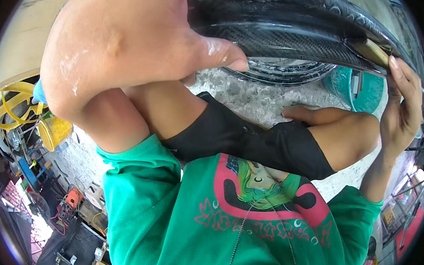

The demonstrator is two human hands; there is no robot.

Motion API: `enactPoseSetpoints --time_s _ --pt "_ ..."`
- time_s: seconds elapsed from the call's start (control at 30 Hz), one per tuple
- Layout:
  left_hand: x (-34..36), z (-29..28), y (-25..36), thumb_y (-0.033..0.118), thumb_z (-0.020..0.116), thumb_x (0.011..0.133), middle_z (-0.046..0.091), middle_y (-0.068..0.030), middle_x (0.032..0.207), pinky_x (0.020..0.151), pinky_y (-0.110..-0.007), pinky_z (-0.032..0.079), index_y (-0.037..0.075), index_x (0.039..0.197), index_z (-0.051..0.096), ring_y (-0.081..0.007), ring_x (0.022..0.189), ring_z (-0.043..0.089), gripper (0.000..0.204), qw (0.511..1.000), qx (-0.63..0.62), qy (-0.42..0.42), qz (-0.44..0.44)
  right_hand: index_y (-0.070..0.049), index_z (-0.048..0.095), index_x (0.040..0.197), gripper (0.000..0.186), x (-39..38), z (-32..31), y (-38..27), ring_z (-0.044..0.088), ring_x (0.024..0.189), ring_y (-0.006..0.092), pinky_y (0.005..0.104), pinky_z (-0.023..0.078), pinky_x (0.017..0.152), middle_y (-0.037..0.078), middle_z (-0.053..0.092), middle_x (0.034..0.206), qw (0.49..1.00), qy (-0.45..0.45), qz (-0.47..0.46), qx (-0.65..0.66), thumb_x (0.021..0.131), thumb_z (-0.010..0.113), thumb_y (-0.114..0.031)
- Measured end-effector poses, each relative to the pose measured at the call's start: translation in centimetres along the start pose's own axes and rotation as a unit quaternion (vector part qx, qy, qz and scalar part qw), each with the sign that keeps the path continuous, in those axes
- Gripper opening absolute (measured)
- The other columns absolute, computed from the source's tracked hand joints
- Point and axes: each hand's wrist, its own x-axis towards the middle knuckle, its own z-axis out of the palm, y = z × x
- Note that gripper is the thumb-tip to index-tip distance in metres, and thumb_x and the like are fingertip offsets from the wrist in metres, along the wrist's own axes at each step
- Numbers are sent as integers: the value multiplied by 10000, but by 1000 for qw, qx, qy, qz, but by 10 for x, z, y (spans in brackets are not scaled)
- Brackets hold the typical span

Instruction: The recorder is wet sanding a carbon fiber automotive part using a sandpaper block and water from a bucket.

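Note:
A curved, glossy black carbon-fibre part (284,38) with a woven pattern spans the top of the view. My left hand (124,40), whitened by powder in places, looms large at upper left, its thumb along the part's lower edge. Its other fingers are mostly hidden, though a bit of one shows below the palm, as if curled round the part. At the far right, my right hand (404,99) has its fingertips closed on the end of a tan block (376,53), which sits in the part's channel.
Beneath the part lie black rings (286,74) on the grey, stained floor (239,97). A teal bucket (365,91) stands near my right knee. Yellow hoops (9,103), a yellow bucket (54,132) and an orange tool (73,198) are among the clutter at left. A pale board (18,52) is at upper left.

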Motion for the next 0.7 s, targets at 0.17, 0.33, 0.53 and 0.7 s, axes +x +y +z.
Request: enactPoseSetpoints --time_s 0.17,0.33,0.53,0.7 --pt "4 -10 -13 333 881 676 704 -140 848 718 -401 529 67 1037 669 -357 834 689 496 992 -81 -87 -32 15 703 1169 383 0 15 -14 627 1106 280 343 503 977 186 650 1172 996 45 17 75 843 606 191" --pt "-1 3 3 358 892 672 710 -147 842 702 -404 536 74 1042 677 -376 790 689 513 998 -10 -42 -53 -184 805 1065 430 46 57 -76 599 935 234 310 466 803 42 670 1056 989 117 -91 -25 681 749 1" --pt "-2 4 -23 368 893 672 705 -154 845 691 -401 538 64 1033 666 -378 778 687 524 995 -43 26 82 52 657 1236 466 2 -5 11 628 1146 333 404 492 1025 203 677 1201 999 -21 -34 18 782 636 156" --pt "3 -6 -20 294 874 681 704 -143 835 683 -393 535 80 1050 655 -357 756 686 480 983 -138 -119 2 -17 724 1162 381 20 39 -51 628 1057 290 370 510 916 133 675 1125 995 44 -46 79 801 687 98"
